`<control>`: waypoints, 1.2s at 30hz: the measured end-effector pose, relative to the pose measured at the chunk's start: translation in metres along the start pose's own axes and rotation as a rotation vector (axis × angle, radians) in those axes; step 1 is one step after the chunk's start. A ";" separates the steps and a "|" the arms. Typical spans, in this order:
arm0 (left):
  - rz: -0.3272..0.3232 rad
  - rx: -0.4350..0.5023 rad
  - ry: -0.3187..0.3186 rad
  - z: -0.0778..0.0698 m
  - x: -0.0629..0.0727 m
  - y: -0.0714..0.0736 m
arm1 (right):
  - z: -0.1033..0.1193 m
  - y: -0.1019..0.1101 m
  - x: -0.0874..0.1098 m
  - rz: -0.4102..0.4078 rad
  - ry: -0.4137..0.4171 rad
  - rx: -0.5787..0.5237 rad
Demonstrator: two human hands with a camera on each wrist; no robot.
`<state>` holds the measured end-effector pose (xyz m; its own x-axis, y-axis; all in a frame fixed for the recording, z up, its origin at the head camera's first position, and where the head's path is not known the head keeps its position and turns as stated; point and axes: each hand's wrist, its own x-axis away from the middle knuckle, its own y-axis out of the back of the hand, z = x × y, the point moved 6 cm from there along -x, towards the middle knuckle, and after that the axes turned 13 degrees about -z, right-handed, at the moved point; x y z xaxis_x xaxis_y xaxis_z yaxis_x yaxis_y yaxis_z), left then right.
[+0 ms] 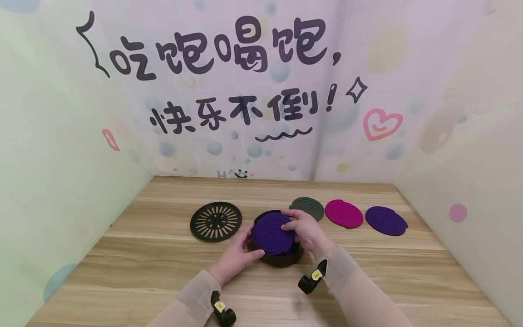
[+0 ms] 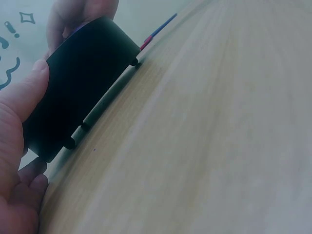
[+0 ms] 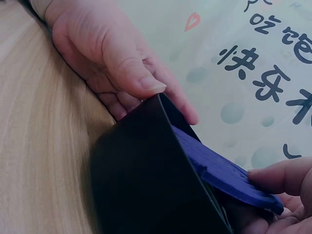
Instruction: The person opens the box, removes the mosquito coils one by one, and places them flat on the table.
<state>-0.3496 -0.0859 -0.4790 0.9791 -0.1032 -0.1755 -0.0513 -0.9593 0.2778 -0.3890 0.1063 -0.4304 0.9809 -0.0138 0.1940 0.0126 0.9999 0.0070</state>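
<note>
Spotter: What have you got in the fingers?

Operator: My right hand (image 1: 308, 231) has the purple coil (image 1: 273, 234) pinched at its right edge. One digit, the thumb I think, lies on the upper face, with other fingers tucked beneath. My left hand (image 1: 234, 262) is curved round the left side of the black tin (image 1: 282, 260), thumb at the rim.

Spotter: And how does the coil lie?

Operator: It's round, so I have no long axis to line up; I read the tilt instead. The right edge stands above the rim, while the left edge dips just inside the left wall. I reckon the next move hangs on that slope. My right hand governs the high edge; my left thumb is nearer the low one, though I can't tell whether it touches.

Spotter: Centred?

Operator: It looks offset to the left and far side; some of the interior shows at the near right. What's under the coil I can't make out.

Spotter: Anything crowding you?

Operator: The slotted disc (image 1: 215, 221) lies apart on the left. The dark green coil (image 1: 307, 208) is just beyond my right hand, then the magenta coil (image 1: 344, 214) and a second purple coil (image 1: 386, 221) farther right.
</note>
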 end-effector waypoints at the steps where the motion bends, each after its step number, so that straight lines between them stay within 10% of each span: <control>1: 0.000 0.000 0.000 0.000 0.000 0.000 | 0.000 0.000 0.000 -0.005 -0.003 -0.009; 36: -0.018 -0.009 -0.002 0.001 0.000 0.001 | 0.019 0.067 0.004 -0.059 -0.046 -0.358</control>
<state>-0.3499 -0.0870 -0.4794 0.9794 -0.0867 -0.1824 -0.0321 -0.9585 0.2834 -0.3880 0.1733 -0.4104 0.9668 -0.0638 0.2475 0.1444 0.9354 -0.3228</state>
